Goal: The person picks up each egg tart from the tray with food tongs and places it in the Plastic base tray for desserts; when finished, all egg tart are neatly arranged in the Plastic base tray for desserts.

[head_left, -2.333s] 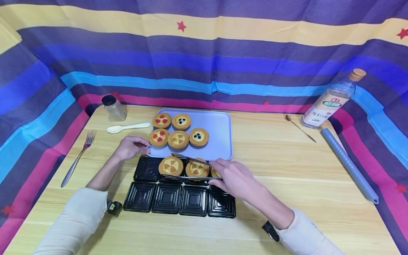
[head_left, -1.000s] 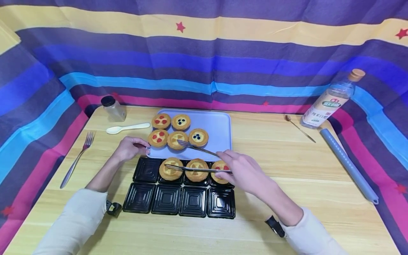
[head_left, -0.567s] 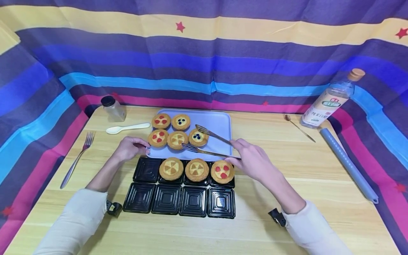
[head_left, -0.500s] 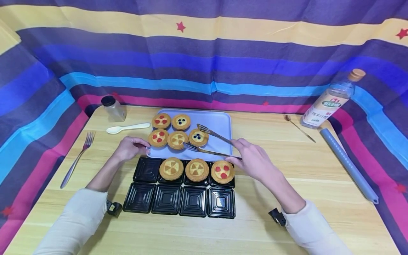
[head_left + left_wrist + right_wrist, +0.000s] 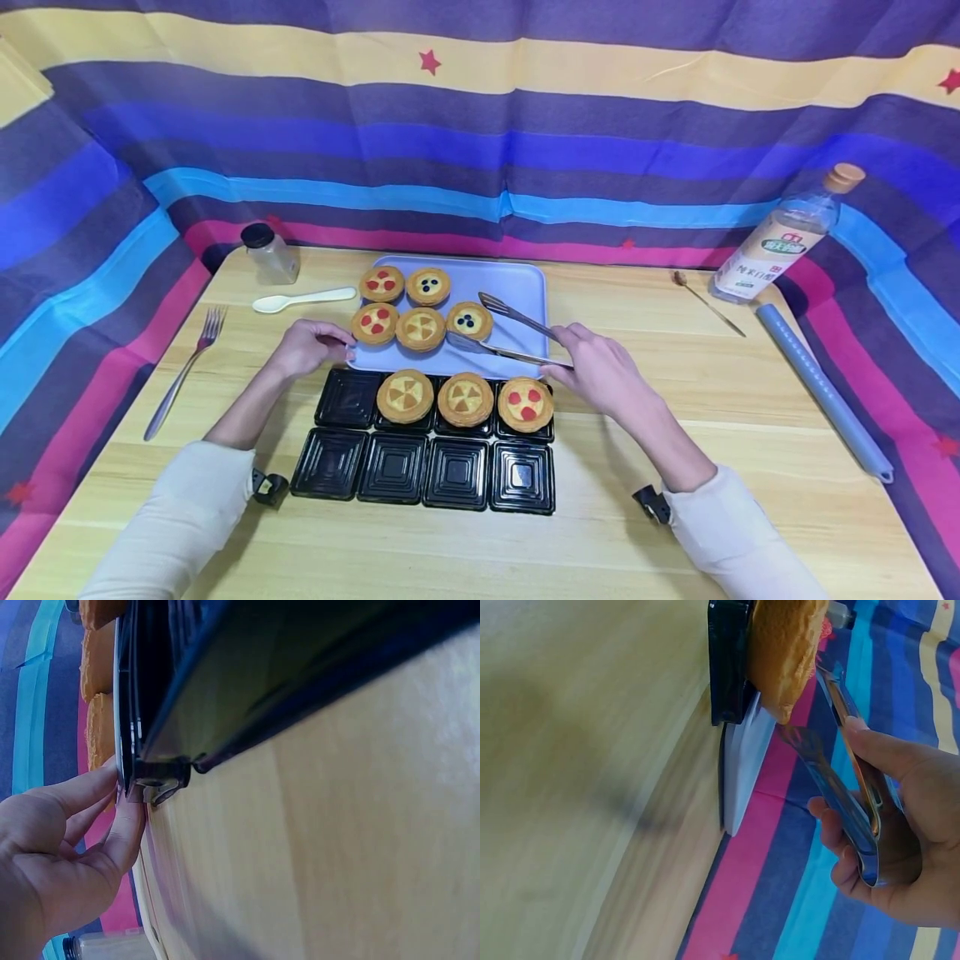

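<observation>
Head view: the left hand [image 5: 307, 346] pinches the lilac rectangular tray [image 5: 517, 279] at its near-left corner; the right hand [image 5: 600, 371] grips silver metal tongs [image 5: 517, 317], spread either side of the tray's rightmost round golden berry-topped tart [image 5: 467, 322], open room behind it. The tall clear bottle [image 5: 772, 242] reads 纯米白醋, smaller print blurred; whether the tips touch is unclear.

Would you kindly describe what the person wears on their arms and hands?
Both arms wear plain off-white sleeves that end partway down the forearm. A small black fitting shows beside each cuff. The left hand and right hand are gloveless, with no rings visible.
</observation>
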Demonstrator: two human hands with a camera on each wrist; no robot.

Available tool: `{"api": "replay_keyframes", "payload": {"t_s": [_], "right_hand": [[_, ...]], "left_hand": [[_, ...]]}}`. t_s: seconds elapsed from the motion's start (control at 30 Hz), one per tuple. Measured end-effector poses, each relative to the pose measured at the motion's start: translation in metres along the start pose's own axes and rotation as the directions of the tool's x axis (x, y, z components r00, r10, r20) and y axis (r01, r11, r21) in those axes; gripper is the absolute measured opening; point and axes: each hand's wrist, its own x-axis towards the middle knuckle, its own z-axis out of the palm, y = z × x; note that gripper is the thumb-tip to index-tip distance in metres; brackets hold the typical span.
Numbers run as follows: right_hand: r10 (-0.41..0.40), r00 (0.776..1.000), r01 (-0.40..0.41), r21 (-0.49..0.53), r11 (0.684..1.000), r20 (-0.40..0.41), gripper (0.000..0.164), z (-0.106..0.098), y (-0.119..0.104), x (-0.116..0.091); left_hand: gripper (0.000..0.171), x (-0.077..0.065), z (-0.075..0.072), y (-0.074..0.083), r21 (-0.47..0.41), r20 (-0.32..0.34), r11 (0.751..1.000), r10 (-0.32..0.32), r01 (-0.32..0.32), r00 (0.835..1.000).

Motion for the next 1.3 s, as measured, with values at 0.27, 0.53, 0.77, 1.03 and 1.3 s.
{"api": "replay_keyframes", "payload": {"t_s": [0.27, 0.53, 0.77, 1.03, 1.3], "right_hand": [[-0.003, 1.0, 0.003, -0.012, 1.0, 0.001, 0.057, 0.002, 0.001, 0.001], [-0.019, 1.0, 0.019, -0.037, 0.999, -0.02, 0.054, 0.001, -0.001, 0.0], [-0.027, 0.999, 0.026, -0.034, 0.999, -0.036, 0.052, 0.0, -0.001, -0.001], [-0.033, 0.998, 0.031, -0.041, 0.999, -0.052, 0.054, -0.005, -0.003, -0.003], [-0.044, 0.997, 0.042, -0.023, 0.999, -0.069, 0.054, -0.012, -0.008, -0.007]], "left_hand": [[0.028, 0.001, 0.0, -0.001, 0.0, -0.003, 1.0, -0.004, 0.004, 1.0], [0.026, 0.001, 0.0, -0.001, 0.011, -0.013, 1.0, 0.002, -0.002, 1.0], [0.027, 0.001, 0.001, -0.003, 0.017, -0.014, 1.0, 0.005, -0.005, 1.0], [0.028, -0.001, 0.001, -0.001, 0.026, -0.016, 1.0, 0.008, -0.008, 1.0], [0.026, 0.001, 0.001, -0.003, 0.026, -0.014, 1.0, 0.005, -0.004, 1.0]]}}
